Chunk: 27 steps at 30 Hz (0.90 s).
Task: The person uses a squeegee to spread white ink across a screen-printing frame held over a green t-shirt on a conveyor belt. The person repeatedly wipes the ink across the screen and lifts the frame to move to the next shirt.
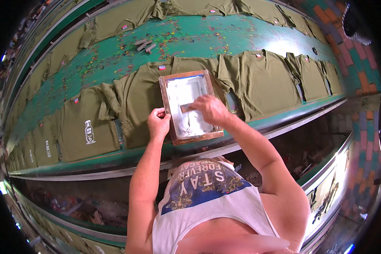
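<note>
A wooden screen-printing frame (168,111) lies on an olive T-shirt (139,95) spread on the green table (173,31). White ink covers much of its mesh (189,89). My left hand (158,123) is closed on the frame's left side rail, thumb on top. Over the mesh, my right hand (211,110) grips a small brown squeegee (185,108), its edge down in the ink. The fingers partly hide the squeegee. Left of the frame lies another olive T-shirt (72,127) with a white bottle-shaped print (89,132).
Plain olive T-shirts (266,84) lie in a row to the right, and more line the table's far side. Several short grey sticks (144,45) rest on the paint-spotted tabletop. A metal rail (237,146) runs along the near edge. Brick paving (360,76) shows at right.
</note>
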### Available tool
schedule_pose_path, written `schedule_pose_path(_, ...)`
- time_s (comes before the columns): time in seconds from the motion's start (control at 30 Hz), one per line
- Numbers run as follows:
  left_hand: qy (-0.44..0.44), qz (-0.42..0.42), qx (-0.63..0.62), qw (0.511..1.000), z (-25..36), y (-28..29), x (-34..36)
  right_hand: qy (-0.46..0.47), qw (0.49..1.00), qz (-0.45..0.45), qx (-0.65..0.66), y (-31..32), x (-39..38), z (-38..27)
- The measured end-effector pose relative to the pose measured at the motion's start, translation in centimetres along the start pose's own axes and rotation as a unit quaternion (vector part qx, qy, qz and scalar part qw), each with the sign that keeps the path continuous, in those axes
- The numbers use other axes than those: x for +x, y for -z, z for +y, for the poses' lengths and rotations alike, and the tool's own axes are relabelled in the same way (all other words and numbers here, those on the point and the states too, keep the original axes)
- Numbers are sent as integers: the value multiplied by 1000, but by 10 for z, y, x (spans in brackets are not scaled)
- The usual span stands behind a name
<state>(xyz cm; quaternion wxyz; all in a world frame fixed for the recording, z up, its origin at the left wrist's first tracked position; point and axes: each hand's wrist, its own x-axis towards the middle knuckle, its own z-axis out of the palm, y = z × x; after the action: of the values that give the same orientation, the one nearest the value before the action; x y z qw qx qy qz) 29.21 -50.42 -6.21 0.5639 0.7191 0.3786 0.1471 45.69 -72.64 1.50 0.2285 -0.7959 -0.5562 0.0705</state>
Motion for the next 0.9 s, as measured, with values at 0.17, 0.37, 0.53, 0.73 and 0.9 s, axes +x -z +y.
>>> schedule_pose_path(0.17,2,-4,7,1000,-4,0,2,3,999,-38,23,4,-59,-48)
schedule_pose_path(0.37,-17,-1,7,1000,-2,0,1,-22,997,-64,47,25,-11,-8)
schedule_pose_path(0.53,4,7,29,1000,7,1,-3,-48,999,3,-18,25,62,35)
schedule_pose_path(0.73,7,17,37,999,13,1,-7,-63,998,17,6,27,82,46)
schedule_pose_path(0.9,-7,17,45,999,4,0,-3,-56,998,-22,8,28,73,41)
